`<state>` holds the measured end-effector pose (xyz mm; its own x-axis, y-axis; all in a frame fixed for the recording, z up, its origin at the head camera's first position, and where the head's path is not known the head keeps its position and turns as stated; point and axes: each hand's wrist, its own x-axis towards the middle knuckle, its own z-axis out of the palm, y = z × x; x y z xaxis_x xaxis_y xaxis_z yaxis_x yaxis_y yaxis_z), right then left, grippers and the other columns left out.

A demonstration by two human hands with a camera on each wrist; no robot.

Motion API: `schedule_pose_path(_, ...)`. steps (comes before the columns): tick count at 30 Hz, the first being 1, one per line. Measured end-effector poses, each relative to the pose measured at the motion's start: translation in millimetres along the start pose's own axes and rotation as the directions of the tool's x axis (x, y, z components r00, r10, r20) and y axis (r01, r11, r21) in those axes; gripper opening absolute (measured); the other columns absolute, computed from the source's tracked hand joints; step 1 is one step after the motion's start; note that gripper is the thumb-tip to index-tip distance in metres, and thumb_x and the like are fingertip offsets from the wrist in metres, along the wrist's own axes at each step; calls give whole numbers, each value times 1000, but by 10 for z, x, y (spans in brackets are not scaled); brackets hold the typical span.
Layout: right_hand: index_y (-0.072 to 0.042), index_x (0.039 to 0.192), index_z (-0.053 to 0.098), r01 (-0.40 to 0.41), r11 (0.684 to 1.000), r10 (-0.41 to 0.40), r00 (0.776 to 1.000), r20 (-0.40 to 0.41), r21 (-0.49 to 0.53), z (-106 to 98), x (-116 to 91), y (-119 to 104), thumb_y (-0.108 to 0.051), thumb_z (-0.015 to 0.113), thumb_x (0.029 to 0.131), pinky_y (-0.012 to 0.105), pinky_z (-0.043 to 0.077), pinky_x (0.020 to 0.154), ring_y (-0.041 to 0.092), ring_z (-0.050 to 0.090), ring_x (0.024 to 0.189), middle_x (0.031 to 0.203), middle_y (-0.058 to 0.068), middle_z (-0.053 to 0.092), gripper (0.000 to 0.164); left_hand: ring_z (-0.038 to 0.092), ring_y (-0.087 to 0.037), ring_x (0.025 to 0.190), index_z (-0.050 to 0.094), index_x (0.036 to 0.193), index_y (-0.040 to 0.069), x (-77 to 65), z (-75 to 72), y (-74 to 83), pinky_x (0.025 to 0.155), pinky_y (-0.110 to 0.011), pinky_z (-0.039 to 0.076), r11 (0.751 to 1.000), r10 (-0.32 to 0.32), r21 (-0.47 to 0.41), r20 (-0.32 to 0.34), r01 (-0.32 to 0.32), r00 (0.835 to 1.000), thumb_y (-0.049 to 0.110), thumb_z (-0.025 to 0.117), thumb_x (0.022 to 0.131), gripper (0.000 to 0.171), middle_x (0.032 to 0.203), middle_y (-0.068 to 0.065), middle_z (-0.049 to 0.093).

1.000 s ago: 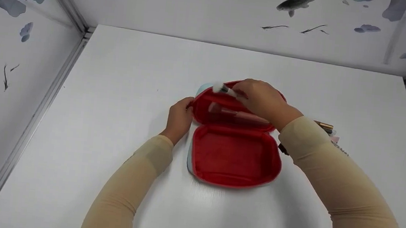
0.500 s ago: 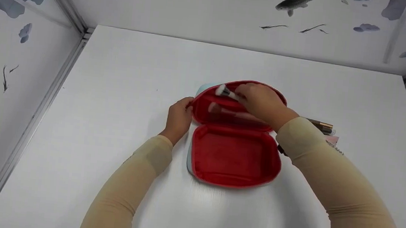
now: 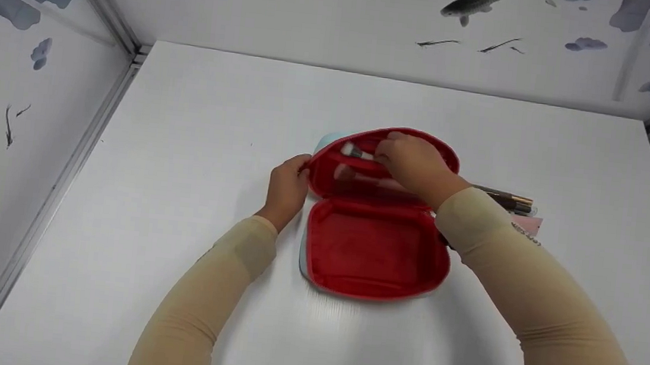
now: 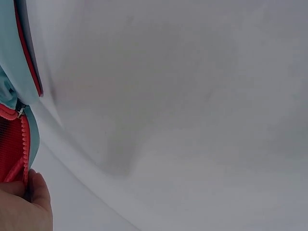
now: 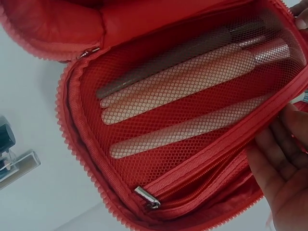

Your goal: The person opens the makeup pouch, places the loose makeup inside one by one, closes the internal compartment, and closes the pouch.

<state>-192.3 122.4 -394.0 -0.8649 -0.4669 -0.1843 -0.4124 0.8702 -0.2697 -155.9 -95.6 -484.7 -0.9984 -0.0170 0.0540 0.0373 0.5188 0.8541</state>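
A red-lined, light-blue zip case [image 3: 378,250] lies open on the table, its lid [image 3: 322,182] raised at the back. My left hand [image 3: 288,188] pinches the lid's left rim; in the left wrist view its fingertips grip the zipper edge. Over the lid, my right hand [image 3: 413,161] holds a white-tipped makeup brush [image 3: 355,151], bristles pointing left. In the right wrist view that brush's pale handle [image 5: 187,127] lies behind the mesh pocket, beside my right-hand fingers [image 5: 269,163]. Several other brushes [image 5: 183,86] sit behind the same mesh; one pinkish brush head [image 3: 345,172] shows in the head view.
Right of the case, partly behind my right sleeve, lie several slim pencil-like items [image 3: 514,201] and a pink flat item [image 3: 528,225]. The case's lower half holds nothing visible. White printed walls [image 3: 316,21] stand behind and beside the white table [image 3: 206,111].
The white-tipped brush has come down closer to the lid's pocket and now lies more level. My right hand and forearm have shifted slightly left. The left hand has stayed on the rim.
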Motion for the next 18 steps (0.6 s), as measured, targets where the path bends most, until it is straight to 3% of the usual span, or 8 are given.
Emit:
schedule_pose_path(8,-14,110,73,64,998,-63,997,36,-17,19,41,-47,-9,63,92,39,53,89,22,62,94,97,4,70,21,63,-22,106,63,118,-3,-22,1,35,92,-31,50,999,30,11,-16,-30,999,-6,51,95,27,113,-15,67)
schedule_pose_path(13,-16,101,74,42,999,-40,993,107,-11,30,73,-90,-6,63,91,37,54,83,20,61,81,84,2,69,18,62,-22,108,62,120,-3,-23,8,33,93,-30,50,1000,19,9,-15,-19,1000,-5,51,95,28,115,-15,67)
schedule_pose_path(18,-17,100,73,1,1000,-3,990,141,12,32,83,-109,-5,60,92,38,54,82,21,61,81,85,2,69,20,61,-22,112,61,122,-3,-22,12,36,95,-30,49,1000,-2,-1,-7,2,1000,-4,51,96,29,118,-15,66)
